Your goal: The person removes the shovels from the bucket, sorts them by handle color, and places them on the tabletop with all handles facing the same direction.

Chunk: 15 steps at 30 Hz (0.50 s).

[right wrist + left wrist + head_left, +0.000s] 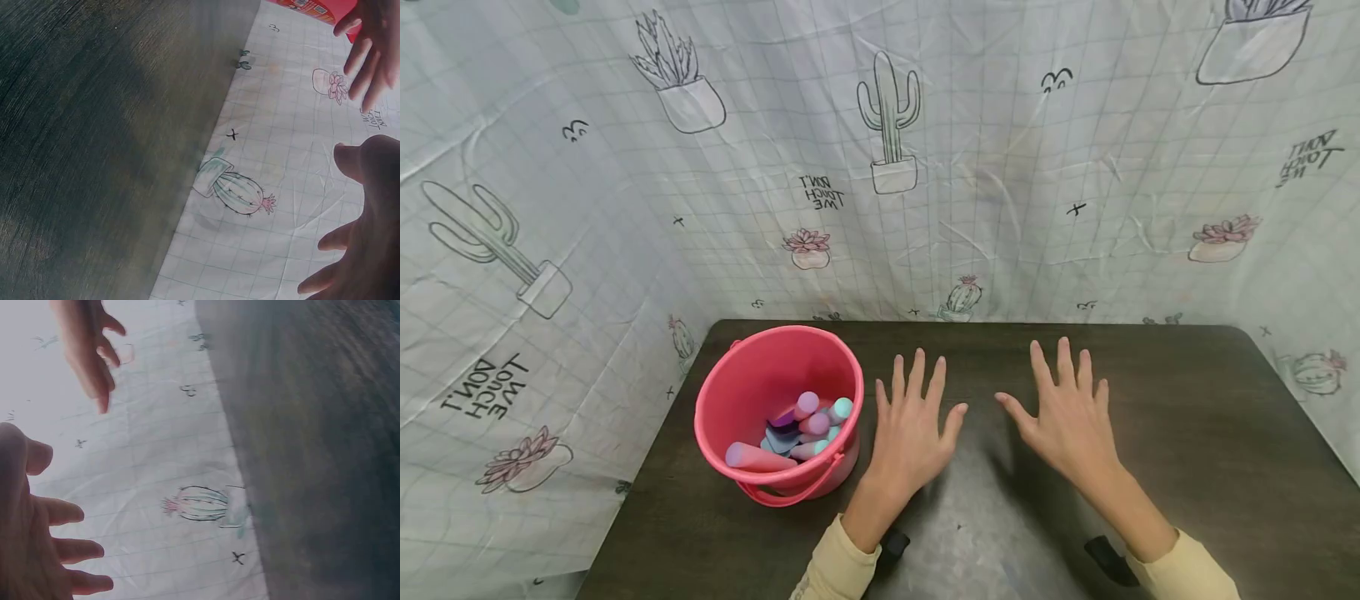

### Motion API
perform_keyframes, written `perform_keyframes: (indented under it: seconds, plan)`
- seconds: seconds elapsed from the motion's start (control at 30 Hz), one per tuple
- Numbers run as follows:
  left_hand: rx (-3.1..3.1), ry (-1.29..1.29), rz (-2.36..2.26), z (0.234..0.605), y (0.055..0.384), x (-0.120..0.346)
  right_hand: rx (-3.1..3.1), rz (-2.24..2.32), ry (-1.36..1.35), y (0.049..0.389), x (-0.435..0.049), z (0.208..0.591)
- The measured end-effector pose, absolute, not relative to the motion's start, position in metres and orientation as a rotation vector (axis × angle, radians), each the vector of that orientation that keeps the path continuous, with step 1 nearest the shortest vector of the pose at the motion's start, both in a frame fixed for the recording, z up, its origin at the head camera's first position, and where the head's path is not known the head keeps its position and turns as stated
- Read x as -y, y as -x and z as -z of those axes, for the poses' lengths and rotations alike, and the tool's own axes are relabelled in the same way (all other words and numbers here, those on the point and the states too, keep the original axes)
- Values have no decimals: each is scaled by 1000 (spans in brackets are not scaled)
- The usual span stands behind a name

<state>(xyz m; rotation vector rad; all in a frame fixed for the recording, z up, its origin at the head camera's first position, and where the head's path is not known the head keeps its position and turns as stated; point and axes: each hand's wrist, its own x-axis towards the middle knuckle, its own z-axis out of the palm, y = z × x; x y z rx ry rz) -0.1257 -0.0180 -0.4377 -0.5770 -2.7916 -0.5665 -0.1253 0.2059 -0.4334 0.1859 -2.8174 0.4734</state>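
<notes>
In the head view my left hand (908, 433) is held palm down over the dark table, fingers spread and straight, just right of a pink bucket (715, 392). My right hand (1071, 425) hovers in the same pose farther right, thumb pointing toward the left hand. Neither hand holds or touches anything. Inside the bucket lie several pastel cylinder-ended pieces, among them a pink one (760, 458), a lilac one (807, 404) and a mint-tipped one (840, 409). Darker purple and blue pieces (782, 437) sit between them, partly hidden. The bucket's handle (797, 497) hangs down at its front.
The dark wooden table (1210, 433) stretches on to the right of the hands. Behind and beside it hangs a white gridded cloth (1000, 167) printed with cacti and succulents. Black straps (1108, 560) show under both wrists, next to the yellow sleeves (1187, 571).
</notes>
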Motion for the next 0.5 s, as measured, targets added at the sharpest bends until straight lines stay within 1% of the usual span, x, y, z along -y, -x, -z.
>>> perform_keyframes:
  seconds: [0.27,0.4,0.5]
  plan:
    - [2599,635,745,411,111,20,2717,-465,-198,124,-208,435]
    - [2436,651,911,398,101,30,2655,-472,-216,124,-207,436]
    - [2358,631,953,393,91,40,2657,-489,-197,123,-207,436]
